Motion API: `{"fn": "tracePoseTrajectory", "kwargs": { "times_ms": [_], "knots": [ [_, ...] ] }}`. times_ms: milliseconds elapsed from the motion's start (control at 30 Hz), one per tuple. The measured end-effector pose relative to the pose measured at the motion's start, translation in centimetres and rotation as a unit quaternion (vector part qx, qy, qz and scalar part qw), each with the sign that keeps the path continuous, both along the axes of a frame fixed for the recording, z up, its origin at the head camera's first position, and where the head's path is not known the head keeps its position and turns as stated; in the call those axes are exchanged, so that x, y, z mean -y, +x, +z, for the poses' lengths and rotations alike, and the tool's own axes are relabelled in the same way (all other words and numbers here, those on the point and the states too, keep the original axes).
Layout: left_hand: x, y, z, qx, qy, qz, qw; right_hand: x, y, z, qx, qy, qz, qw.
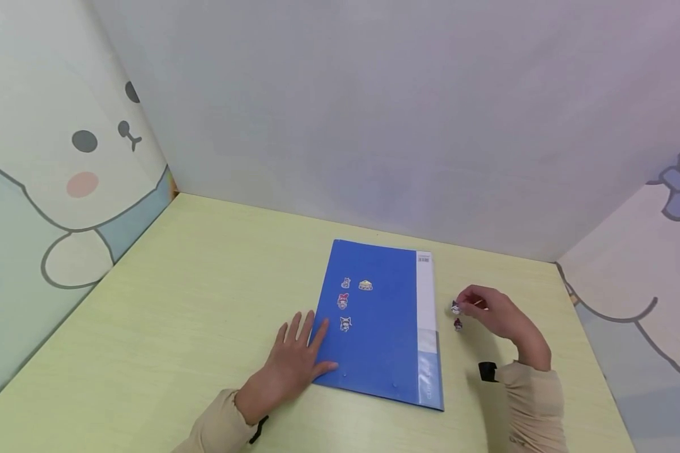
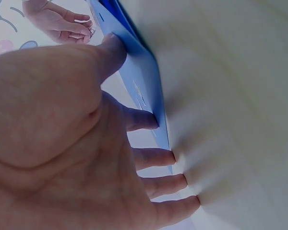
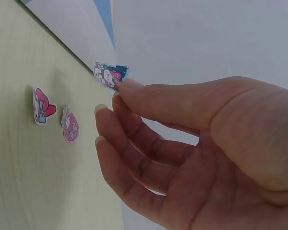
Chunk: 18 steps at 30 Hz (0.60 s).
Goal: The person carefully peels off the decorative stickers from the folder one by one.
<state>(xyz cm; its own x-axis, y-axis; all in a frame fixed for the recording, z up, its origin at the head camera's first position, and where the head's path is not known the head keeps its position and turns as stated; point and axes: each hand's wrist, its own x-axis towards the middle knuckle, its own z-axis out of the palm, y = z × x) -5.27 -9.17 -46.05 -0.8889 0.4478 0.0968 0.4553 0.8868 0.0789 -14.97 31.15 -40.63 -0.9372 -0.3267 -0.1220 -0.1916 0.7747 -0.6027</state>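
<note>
A blue folder [image 1: 379,352] lies on the table with several cartoon stickers on its cover, among them a red-hooded one [image 1: 342,301] and a yellow one [image 1: 365,285]. Across the folder's lower left edge rests my left hand [image 1: 289,368], fingers spread; the thumb and index finger touch the cover. To the right of the folder, my right hand [image 1: 497,313] pinches a small cartoon sticker [image 3: 110,75] between thumb and fingertips, above the table. Below it on the table, the right wrist view shows a red-hooded sticker [image 3: 42,106] and a pink one [image 3: 70,125].
The pale yellow table [image 1: 204,283] runs back to a plain light wall [image 1: 374,126]. Side panels with cartoon drawings [image 1: 79,163] stand at left and right. A white strip [image 1: 426,296] runs along the folder's right edge.
</note>
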Motion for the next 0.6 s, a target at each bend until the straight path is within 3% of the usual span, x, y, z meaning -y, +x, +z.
{"fn": "tracePoseTrajectory", "kwargs": {
  "times_ms": [100,267,433,600],
  "knots": [
    [-0.1,0.1,0.4,0.01,0.005,0.003,0.9999,-0.4,0.0,0.0,0.015,0.005,0.0,1.0],
    [0.0,0.0,-0.1,0.002,-0.012,0.003,0.9999,-0.9,0.0,0.0,0.05,0.004,-0.002,0.999],
    [-0.1,0.2,0.8,0.01,-0.013,0.006,0.9998,-1.4,0.1,0.0,0.071,0.008,-0.009,0.997],
    [0.2,-0.1,-0.8,-0.019,-0.008,-0.005,0.9998,-1.9,0.3,0.1,0.074,0.014,-0.007,0.997]
  ]
}}
